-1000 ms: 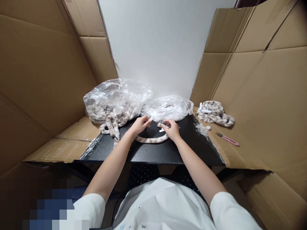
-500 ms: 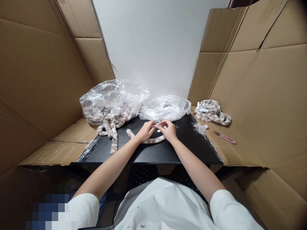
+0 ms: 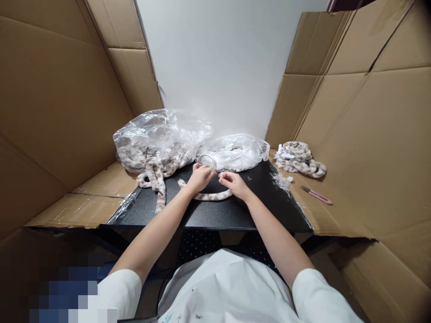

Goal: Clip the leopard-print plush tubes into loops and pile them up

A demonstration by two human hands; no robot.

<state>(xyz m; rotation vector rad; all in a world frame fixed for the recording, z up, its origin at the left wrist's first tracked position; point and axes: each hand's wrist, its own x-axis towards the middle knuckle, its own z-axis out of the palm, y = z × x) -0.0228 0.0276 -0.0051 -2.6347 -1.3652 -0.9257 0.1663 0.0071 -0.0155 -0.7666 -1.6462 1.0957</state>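
Note:
My left hand point(image 3: 201, 178) is closed on a pale, see-through ring that looks like a roll of clear tape point(image 3: 207, 160), standing up above the fingers. Just to its right, my right hand point(image 3: 234, 183) pinches its thumb and fingertips together; whatever they hold is too small to make out. Beneath both hands, a fuzzy white-and-brown plush strip point(image 3: 213, 196) curves across the black table point(image 3: 205, 217). Its right end is hidden by my right hand.
A clear plastic bag point(image 3: 161, 128) of plush strips is at left, strips spilling out. A second bag point(image 3: 235, 150) lies behind my hands. At right are coiled strips point(image 3: 298, 157) with white tags, fluff point(image 3: 283, 180) and pink-handled snips point(image 3: 316, 195). Cardboard walls point(image 3: 370, 134) flank the table.
My hands were together and have moved slightly apart. The ring now shows upright above my left hand. My right hand has stayed almost in place.

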